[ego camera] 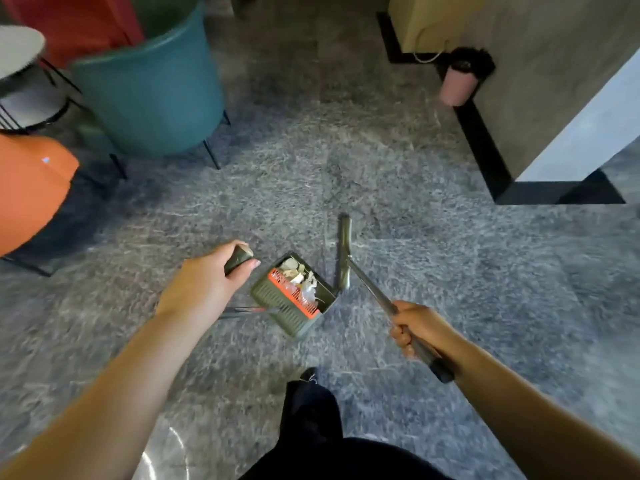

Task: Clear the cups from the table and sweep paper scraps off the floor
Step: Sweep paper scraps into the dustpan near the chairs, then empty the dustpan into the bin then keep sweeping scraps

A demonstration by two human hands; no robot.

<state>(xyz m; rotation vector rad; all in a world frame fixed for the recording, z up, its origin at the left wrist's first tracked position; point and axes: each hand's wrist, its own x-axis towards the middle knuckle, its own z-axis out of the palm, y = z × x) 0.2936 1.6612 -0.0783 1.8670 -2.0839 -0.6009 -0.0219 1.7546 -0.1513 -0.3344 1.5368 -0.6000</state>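
My left hand is closed around the dark top of the dustpan handle. Below it hangs the green dustpan with an orange comb edge, holding white paper scraps. My right hand grips the metal broom pole. The narrow broom head stands just right of the dustpan, over the grey marbled floor. No cups are visible.
A teal chair and an orange chair stand at the left, beside a round white table. A grey counter with a black base fills the upper right, with a pink bin against it. My dark-trousered leg is below.
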